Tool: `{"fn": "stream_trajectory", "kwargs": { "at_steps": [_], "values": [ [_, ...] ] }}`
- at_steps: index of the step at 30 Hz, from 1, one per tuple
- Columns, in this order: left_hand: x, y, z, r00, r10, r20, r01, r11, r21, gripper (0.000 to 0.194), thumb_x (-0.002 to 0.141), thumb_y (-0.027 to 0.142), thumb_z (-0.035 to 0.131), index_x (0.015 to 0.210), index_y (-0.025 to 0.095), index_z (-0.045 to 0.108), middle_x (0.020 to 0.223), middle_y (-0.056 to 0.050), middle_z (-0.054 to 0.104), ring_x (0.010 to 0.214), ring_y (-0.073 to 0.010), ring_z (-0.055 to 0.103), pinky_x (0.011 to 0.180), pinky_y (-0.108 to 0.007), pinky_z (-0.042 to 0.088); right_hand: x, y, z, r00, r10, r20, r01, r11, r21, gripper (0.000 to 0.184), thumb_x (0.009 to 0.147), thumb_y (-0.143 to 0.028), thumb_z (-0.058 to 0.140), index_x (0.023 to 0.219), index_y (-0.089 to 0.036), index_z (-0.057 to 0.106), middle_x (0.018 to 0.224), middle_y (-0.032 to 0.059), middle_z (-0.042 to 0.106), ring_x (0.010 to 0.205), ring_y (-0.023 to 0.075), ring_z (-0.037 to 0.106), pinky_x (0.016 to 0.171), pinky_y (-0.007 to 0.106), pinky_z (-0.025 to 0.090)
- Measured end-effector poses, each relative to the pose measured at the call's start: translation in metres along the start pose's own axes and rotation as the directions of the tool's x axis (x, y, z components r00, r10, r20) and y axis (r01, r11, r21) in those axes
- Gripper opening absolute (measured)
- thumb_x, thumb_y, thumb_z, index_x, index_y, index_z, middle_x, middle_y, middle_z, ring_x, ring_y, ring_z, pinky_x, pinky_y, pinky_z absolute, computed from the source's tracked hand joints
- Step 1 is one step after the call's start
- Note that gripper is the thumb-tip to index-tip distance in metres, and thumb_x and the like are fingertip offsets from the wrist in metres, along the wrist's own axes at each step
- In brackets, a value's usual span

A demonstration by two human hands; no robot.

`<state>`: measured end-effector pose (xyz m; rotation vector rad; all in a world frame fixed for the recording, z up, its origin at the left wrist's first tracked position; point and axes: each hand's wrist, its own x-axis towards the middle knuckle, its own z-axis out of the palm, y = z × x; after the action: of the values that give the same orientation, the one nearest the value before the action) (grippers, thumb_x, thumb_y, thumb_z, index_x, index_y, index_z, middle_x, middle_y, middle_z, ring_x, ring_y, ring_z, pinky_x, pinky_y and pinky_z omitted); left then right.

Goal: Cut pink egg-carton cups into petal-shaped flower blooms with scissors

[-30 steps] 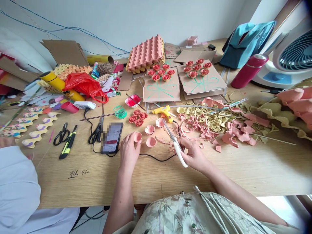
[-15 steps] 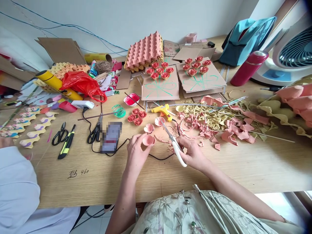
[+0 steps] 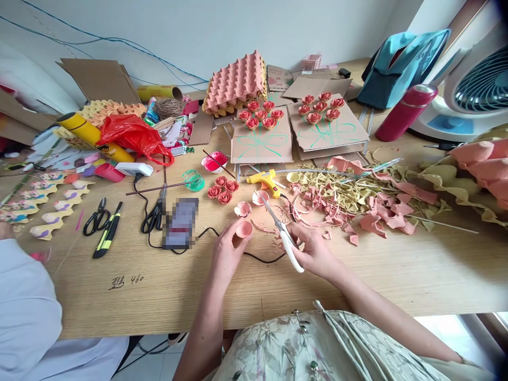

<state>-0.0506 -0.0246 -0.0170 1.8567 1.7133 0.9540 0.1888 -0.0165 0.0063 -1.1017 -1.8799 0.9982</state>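
My left hand (image 3: 229,247) pinches a small pink egg-carton cup (image 3: 243,229) between thumb and fingers, low over the table. Whether a second cup sits inside it, I cannot tell. In my right hand (image 3: 313,246) are white-handled scissors (image 3: 293,254), their blades pointing up and left. Just beyond the held cup rests a layered pink cup (image 3: 243,209), with another pink cup (image 3: 261,198) to its right near the scissor tips. Several red paper-pulp roses (image 3: 223,189) lie grouped behind them.
A yellow glue gun (image 3: 265,181) lies behind the cups, its black cord crossing the table. Pink and yellow scraps (image 3: 357,193) are heaped at right. A phone (image 3: 180,223), black scissors (image 3: 96,218) and a utility knife (image 3: 108,233) lie left. A co-worker's white sleeve (image 3: 27,291) shows at far left.
My left hand has moved right with a cup, to where another cup lay by itself; that one no longer shows separately. My right hand and the scissors have stayed nearly still.
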Motion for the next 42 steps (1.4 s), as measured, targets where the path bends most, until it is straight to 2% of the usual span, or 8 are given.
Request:
{"fn": "stream_trajectory", "kwargs": {
  "at_steps": [5,10,13,17,22,28,34,42],
  "values": [
    [-0.001,0.004,-0.001,0.999,-0.039,-0.002,0.037,0.969,-0.244,0.043,0.087,0.029,0.071,0.129,0.023,0.064,0.126,-0.01,0.069,0.115,-0.025,0.066,0.102,-0.041,0.051,0.002,0.002,0.001,1.0,0.017,-0.016,-0.016,0.997,0.079,0.023,0.091,-0.037,0.063,0.077,-0.02,0.056,0.068,-0.0015,0.054,0.062,0.0133,0.047,0.059,0.027,0.037],
    [0.0,0.031,-0.003,0.962,-0.131,0.239,0.268,0.61,-0.746,0.053,0.083,0.046,0.075,0.129,0.022,0.063,0.126,-0.012,0.069,0.107,-0.0237,0.068,0.082,-0.032,0.058,0.005,-0.001,-0.001,0.996,0.085,-0.024,-0.076,0.968,0.239,0.028,0.086,-0.044,0.072,0.081,-0.02,0.056,0.073,-0.0016,0.056,0.065,0.0134,0.047,0.06,0.026,0.039],
    [0.001,0.047,0.006,0.922,-0.122,0.369,0.384,0.42,-0.822,0.056,0.076,0.049,0.081,0.123,0.023,0.066,0.12,-0.009,0.07,0.103,-0.0214,0.069,0.076,-0.027,0.058,0.006,0.0,-0.001,0.995,0.067,-0.07,-0.043,0.953,0.301,0.03,0.083,-0.044,0.076,0.094,-0.021,0.059,0.088,0.0014,0.062,0.076,0.0167,0.055,0.069,0.029,0.045],
    [0.0,0.056,0.024,0.896,-0.147,0.419,0.444,0.301,-0.844,0.054,0.075,0.051,0.082,0.117,0.022,0.066,0.114,-0.007,0.069,0.093,-0.0166,0.068,0.077,-0.026,0.057,0.006,0.004,0.002,0.992,0.032,-0.121,0.01,0.943,0.333,0.039,0.083,-0.045,0.079,0.108,-0.024,0.057,0.105,0.0043,0.064,0.089,0.0199,0.059,0.083,0.034,0.049],
    [-0.001,0.055,0.034,0.906,-0.201,0.371,0.421,0.358,-0.833,0.054,0.074,0.053,0.081,0.117,0.022,0.068,0.117,-0.007,0.068,0.09,-0.0157,0.065,0.072,-0.025,0.051,0.007,0.007,0.006,0.99,0.036,-0.133,0.016,0.93,0.368,0.041,0.083,-0.048,0.077,0.11,-0.024,0.057,0.109,0.0056,0.064,0.099,0.0217,0.06,0.092,0.037,0.049],
    [0.0,0.052,0.033,0.944,-0.18,0.277,0.33,0.468,-0.82,0.055,0.073,0.056,0.082,0.112,0.018,0.071,0.096,-0.006,0.069,0.076,-0.0139,0.055,0.066,-0.026,0.043,0.012,0.011,0.012,0.989,0.126,-0.074,-0.068,0.846,0.528,0.046,0.077,-0.05,0.081,0.107,-0.024,0.056,0.105,0.0036,0.061,0.091,0.0187,0.06,0.083,0.033,0.052],
    [0.0,0.047,0.033,0.946,-0.149,0.287,0.323,0.47,-0.822,0.059,0.072,0.06,0.08,0.113,0.018,0.071,0.096,-0.008,0.07,0.084,-0.0182,0.058,0.063,-0.026,0.041,0.016,0.008,0.012,0.95,0.311,0.023,-0.258,0.744,0.616,0.056,0.067,-0.06,0.083,0.1,-0.024,0.057,0.087,0.0006,0.061,0.074,0.0171,0.058,0.067,0.031,0.053],
    [-0.004,0.041,0.034,0.977,-0.093,0.193,0.211,0.568,-0.796,0.053,0.08,0.052,0.076,0.124,0.022,0.066,0.117,-0.01,0.069,0.101,-0.0225,0.064,0.084,-0.033,0.052,0.017,0.011,0.014,0.92,0.39,0.023,-0.303,0.677,0.671,0.054,0.066,-0.058,0.084,0.099,-0.023,0.06,0.086,0.0008,0.065,0.077,0.0187,0.062,0.073,0.034,0.055]
  ]
}}
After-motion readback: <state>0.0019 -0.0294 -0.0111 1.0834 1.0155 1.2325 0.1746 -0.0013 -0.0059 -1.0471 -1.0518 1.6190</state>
